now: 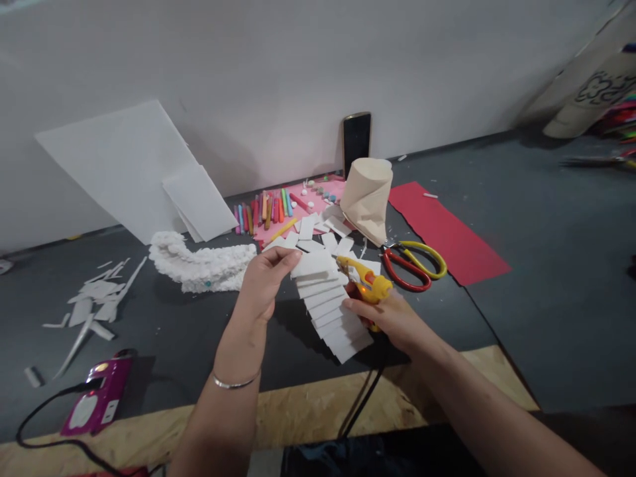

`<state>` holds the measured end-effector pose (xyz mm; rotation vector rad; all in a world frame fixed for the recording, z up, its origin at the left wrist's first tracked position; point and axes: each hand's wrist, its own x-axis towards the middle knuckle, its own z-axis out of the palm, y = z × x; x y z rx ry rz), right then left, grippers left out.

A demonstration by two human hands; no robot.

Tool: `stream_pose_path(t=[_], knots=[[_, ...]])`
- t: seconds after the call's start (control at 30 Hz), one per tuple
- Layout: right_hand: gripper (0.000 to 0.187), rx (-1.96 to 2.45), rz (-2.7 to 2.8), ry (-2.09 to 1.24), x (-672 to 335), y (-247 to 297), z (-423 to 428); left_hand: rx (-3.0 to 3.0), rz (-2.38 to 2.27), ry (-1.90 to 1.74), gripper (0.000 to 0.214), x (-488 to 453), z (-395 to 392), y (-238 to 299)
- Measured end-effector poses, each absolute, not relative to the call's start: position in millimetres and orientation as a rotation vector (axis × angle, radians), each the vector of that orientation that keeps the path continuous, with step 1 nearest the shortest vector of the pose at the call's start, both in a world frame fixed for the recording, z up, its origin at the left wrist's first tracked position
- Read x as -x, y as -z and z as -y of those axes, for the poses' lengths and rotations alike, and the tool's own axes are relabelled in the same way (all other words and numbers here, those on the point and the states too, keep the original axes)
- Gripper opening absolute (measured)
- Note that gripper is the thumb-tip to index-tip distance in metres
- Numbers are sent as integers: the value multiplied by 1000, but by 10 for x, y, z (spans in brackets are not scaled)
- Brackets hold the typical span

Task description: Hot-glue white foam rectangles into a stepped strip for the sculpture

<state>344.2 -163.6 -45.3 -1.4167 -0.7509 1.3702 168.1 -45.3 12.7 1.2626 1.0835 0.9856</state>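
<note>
My left hand (271, 275) pinches the top edge of a layered strip of white paper pieces (330, 311), which overlap like shingles and hang down toward the table's front. In my right hand (385, 315) is a yellow hot glue gun (370, 281) with an orange light on its body. Its nozzle points left, close to the top layers of the strip; whether it touches them I cannot tell. Loose white paper rectangles (308, 227) lie just behind the strip. Left of my left hand rests a curved form (203, 265) covered in white ruffled bits.
Scissors (412, 265) with red and yellow handles lie beside a beige paper cone shape (368, 195). Behind stand a phone (356, 139) and crayons (265, 211). Red paper (447, 232) lies right, paper scraps (97, 298) left. A pink extension socket (99, 397) sits front left; white boards (124, 165) lean on the wall.
</note>
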Motion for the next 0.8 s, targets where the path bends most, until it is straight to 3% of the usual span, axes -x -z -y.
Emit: stream_pose_path(t=[0.8], knots=[[24, 1471, 903, -1297, -3451, 483, 1619, -1210, -1131, -907, 26, -1677, 439, -58]])
